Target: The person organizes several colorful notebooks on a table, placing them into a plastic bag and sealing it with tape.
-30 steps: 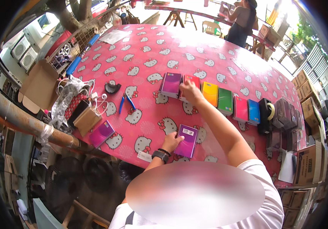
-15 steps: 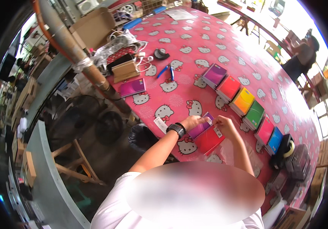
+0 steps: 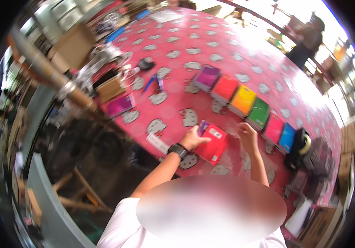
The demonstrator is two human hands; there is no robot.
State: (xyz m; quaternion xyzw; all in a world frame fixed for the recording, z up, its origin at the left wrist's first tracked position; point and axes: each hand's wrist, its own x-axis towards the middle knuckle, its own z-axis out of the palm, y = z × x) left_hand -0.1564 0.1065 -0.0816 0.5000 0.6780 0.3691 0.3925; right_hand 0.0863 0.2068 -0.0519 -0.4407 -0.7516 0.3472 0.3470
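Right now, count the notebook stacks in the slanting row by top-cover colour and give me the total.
Purple stack: 1
Red stack: 1
Yellow stack: 1
Green stack: 1
Pink stack: 1
Blue stack: 1
Total: 6

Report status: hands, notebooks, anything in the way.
Left hand gripping red spiral-bound rectangular notebook atop purple notebook. Right hand apart, fingers curled, no notebook. Row of coloured notebook stacks beyond, not blocking.
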